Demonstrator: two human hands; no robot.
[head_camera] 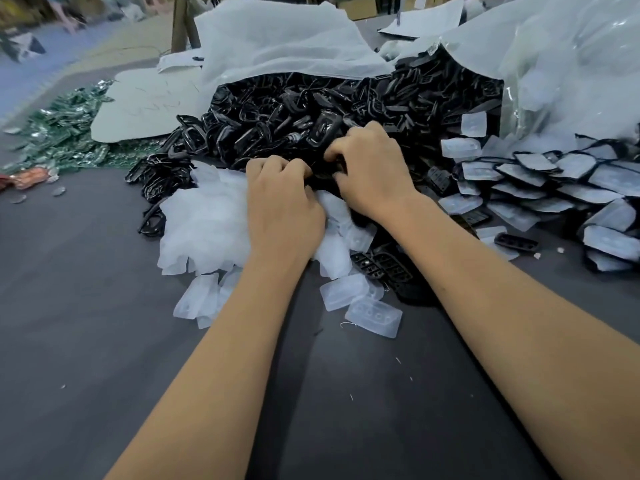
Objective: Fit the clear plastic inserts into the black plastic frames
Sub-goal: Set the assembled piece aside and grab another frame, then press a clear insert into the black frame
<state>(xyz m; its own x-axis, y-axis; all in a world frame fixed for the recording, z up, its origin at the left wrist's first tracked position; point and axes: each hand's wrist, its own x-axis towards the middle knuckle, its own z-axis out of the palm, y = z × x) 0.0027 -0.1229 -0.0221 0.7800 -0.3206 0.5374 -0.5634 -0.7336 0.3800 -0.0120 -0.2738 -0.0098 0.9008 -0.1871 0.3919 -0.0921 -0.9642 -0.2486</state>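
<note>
Head view: my left hand (282, 206) and right hand (370, 168) both pinch, probably, one black frame (325, 131) (light, stiff); I hold its rim.

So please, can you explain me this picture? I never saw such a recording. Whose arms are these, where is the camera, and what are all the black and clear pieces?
There is no machine, only a person, filmed by one camera worn on the head, looking down. The left hand and right hand meet, fingers curled around a black part mostly hidden between them. On the dark grey table lie a heap of black plastic frames spilling from a white bag, a pile of clear plastic inserts, and, at the right, finished frames with inserts fitted.
</note>
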